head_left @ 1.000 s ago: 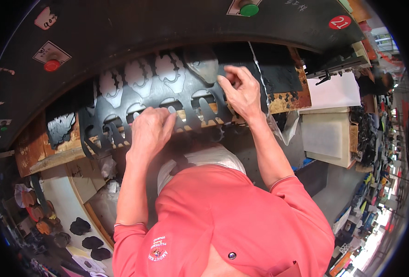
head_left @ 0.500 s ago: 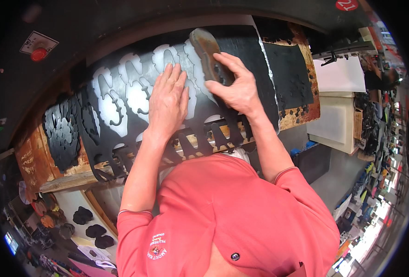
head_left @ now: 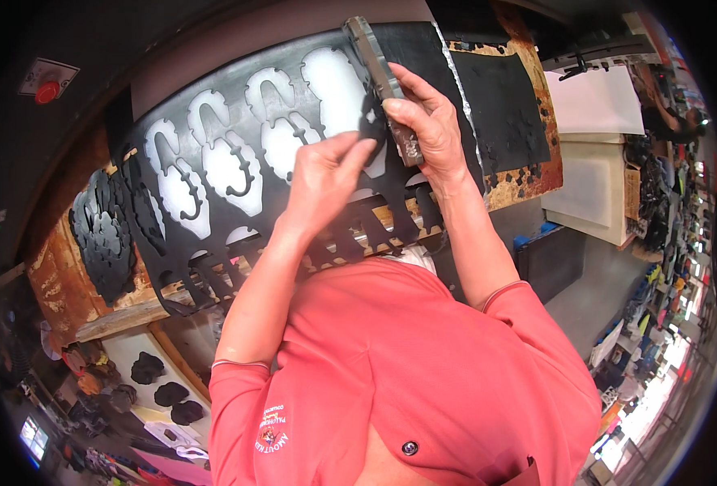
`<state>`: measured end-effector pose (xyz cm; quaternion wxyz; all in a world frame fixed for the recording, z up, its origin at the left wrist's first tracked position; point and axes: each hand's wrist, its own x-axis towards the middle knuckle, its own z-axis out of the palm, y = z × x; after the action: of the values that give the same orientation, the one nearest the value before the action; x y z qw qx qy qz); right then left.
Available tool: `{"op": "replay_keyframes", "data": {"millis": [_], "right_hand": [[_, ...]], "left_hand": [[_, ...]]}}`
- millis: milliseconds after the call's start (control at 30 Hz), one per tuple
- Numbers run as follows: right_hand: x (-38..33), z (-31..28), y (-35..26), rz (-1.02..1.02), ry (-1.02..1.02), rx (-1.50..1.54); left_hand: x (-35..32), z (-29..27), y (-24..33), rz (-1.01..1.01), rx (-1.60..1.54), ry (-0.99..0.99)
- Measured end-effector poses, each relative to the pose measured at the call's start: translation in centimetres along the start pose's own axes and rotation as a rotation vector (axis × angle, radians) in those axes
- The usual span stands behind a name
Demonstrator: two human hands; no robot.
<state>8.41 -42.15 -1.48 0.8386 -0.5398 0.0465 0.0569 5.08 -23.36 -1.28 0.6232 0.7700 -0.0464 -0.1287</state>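
My right hand (head_left: 430, 117) grips a sole-shaped metal cutting die (head_left: 384, 91), raised and turned on its edge above a black sheet (head_left: 237, 85). My left hand (head_left: 326, 176) is closed in a pinch beside the die. At its fingertips is a dark cut-out piece (head_left: 371, 120), partly hidden between fingers and die. Several sole-shaped holes in the sheet show a white surface (head_left: 328, 85) underneath. Along the sheet's near edge, strips hang between more cut-outs.
A pile of black cut pieces (head_left: 103, 235) lies at the left on a worn brown board (head_left: 60, 279). Another black sheet (head_left: 500, 105) lies to the right. A red button (head_left: 47, 92) sits on the dark machine at upper left. Black pieces (head_left: 170, 394) rest on a lower white surface.
The die has been lifted and tipped from flat onto its edge, uncovering a sole-shaped hole. My left hand went from flat on the sheet to a pinch near the die.
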Motion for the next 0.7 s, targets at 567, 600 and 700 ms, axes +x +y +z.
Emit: {"op": "replay_keyframes", "data": {"millis": [567,600,700], "right_hand": [[0.2,-1.4,1.1,-0.043,0.041,0.009],[0.3,-1.3,1.2,-0.037,0.045,0.0],[0.3,-1.6,1.1,-0.049,0.018,-0.034]], "left_hand": [[-9.0,-16.3,-2.1,-0.168,0.003,0.557],[-9.9,-18.0,-2.7,-0.202,0.071,0.595],[-12.5,-22.3,-4.8,-0.085,0.162,0.773]]}}
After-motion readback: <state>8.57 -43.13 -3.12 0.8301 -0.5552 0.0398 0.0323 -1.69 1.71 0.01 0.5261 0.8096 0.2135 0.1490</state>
